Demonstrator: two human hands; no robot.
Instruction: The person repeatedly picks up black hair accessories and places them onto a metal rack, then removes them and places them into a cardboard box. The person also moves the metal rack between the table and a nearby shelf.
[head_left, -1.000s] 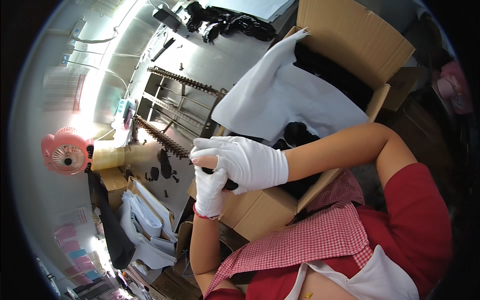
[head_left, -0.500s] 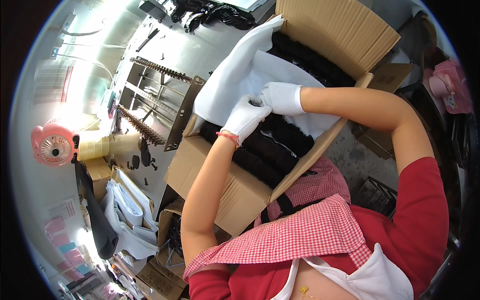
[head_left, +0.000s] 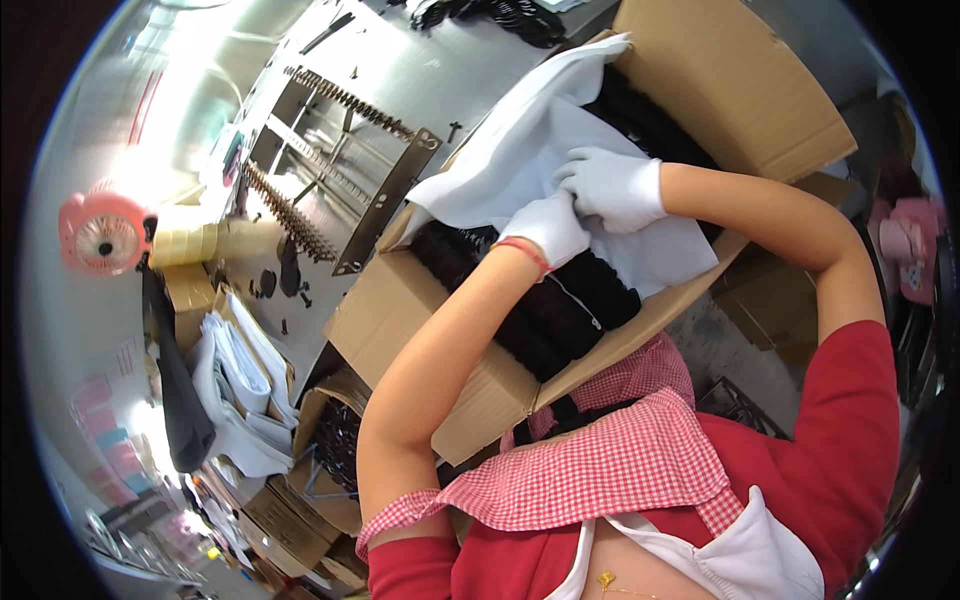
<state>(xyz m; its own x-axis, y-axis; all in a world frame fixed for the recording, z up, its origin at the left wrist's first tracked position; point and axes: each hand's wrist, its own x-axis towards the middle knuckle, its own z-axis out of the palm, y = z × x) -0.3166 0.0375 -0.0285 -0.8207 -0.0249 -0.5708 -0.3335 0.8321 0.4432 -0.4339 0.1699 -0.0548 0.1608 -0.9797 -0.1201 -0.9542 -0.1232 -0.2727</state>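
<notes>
My hands, both in white gloves, meet over an open cardboard box (head_left: 400, 310). My left hand (head_left: 552, 232) is closed above the black, fuzzy rolled bundles (head_left: 540, 325), its fingertips hidden against the right hand. Fingers curled, my right hand (head_left: 618, 188) lies over a white sheet (head_left: 500, 165) that covers the middle of the box. Whatever the fingers of either hand hold, if anything, is hidden. A thin white strand with a small white end lies across the near bundles. More black bundles (head_left: 650, 115) show beyond the sheet.
Left of the box stands a metal rack with coiled rails (head_left: 345, 110) on a grey table. A pink fan (head_left: 105, 235), yellow tape rolls (head_left: 185, 235) and a carton of white sheets (head_left: 235, 370) are farther left. The box's tall flap (head_left: 740, 75) rises at the far right.
Both hands have shifted right over the box, and my right hand now shows more of its back. The view has also moved a little. The sheet still covers the middle.
</notes>
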